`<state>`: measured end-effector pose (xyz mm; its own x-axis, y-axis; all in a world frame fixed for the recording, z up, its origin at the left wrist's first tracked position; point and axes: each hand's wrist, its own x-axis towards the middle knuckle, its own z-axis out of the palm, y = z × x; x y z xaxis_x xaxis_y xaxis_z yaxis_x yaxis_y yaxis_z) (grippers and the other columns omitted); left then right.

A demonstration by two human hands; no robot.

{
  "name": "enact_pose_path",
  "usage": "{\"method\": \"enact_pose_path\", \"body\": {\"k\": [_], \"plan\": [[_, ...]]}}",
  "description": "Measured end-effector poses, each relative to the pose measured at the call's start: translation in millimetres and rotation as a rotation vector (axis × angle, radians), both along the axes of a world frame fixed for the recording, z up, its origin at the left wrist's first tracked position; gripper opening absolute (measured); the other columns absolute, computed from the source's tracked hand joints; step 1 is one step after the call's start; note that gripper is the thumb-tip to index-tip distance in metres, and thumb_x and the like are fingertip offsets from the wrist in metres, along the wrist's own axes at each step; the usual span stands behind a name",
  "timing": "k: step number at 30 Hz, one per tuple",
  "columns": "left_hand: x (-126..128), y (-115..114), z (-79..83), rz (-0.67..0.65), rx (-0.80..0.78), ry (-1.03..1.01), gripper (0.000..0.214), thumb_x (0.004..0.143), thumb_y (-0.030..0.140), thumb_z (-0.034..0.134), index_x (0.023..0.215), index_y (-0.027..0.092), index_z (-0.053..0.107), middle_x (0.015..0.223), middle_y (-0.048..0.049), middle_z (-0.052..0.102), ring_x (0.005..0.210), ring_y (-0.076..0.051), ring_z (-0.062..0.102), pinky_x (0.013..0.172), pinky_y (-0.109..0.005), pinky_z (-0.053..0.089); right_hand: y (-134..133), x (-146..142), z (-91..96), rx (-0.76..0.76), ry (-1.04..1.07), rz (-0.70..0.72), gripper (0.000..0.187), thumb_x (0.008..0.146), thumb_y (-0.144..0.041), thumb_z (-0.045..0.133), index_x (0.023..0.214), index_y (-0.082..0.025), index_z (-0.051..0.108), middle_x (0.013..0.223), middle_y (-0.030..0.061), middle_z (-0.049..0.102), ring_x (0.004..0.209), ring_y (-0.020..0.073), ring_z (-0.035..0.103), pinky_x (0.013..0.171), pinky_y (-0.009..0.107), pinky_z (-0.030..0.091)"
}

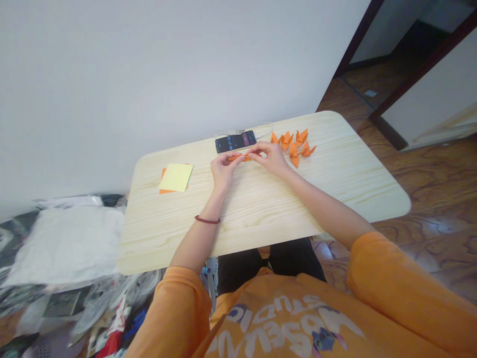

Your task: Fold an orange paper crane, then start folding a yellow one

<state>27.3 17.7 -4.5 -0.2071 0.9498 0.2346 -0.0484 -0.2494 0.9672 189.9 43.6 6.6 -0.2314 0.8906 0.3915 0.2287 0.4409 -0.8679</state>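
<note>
A small folded piece of orange paper (246, 158) is pinched between my two hands, just above the middle of the table. My left hand (223, 170) grips its left end with thumb and fingers closed. On the right, my right hand (271, 156) pinches the other end, its fingers partly covering the paper. Several folded orange paper cranes (294, 150) stand in a group right behind and beside my right hand. A phone (236, 142) with a running timer lies beyond my hands, close to the wall.
A yellow paper sheet (176, 177) lies over orange sheets on the left of the light wooden table (167, 233). A white cable (266, 130) runs from the phone. Plastic bags and clutter (67, 243) fill the floor at left; a doorway is at right.
</note>
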Motion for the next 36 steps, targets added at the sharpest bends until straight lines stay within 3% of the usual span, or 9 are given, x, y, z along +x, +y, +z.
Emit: {"method": "enact_pose_path", "body": {"k": [13,28,36], "plan": [[0.6,1.0,-1.1,0.009,0.018,-0.001,0.016,0.061,0.025,0.083,0.070,0.017,0.072,0.075,-0.0037,0.074,0.071,-0.016,0.070,0.074,-0.031,0.057,4.6,-0.7,-6.8,0.043,0.023,0.015,0.021,0.076,-0.036,0.067,0.077,-0.016,0.071,0.079,0.0059,0.070,0.071,0.0155,0.062,0.071,0.030,0.050],[-2.3,4.3,-5.0,-0.017,0.017,0.049,0.012,0.069,0.025,0.077,0.074,0.017,0.071,0.076,-0.0019,0.071,0.071,-0.013,0.067,0.073,-0.026,0.054,5.9,-2.5,-6.9,-0.084,0.112,0.006,0.030,0.068,-0.045,0.075,0.070,-0.015,0.068,0.071,0.0048,0.067,0.067,0.0147,0.060,0.066,0.030,0.050],[-3.8,1.7,-2.8,-0.023,0.100,0.105,0.012,0.072,0.026,0.075,0.077,0.018,0.068,0.084,-0.0039,0.072,0.082,-0.015,0.069,0.079,-0.029,0.054,6.6,-2.6,-7.1,-0.074,0.105,0.011,0.020,0.071,-0.035,0.072,0.073,-0.015,0.069,0.071,0.0037,0.067,0.067,0.0138,0.059,0.066,0.029,0.050]]}}
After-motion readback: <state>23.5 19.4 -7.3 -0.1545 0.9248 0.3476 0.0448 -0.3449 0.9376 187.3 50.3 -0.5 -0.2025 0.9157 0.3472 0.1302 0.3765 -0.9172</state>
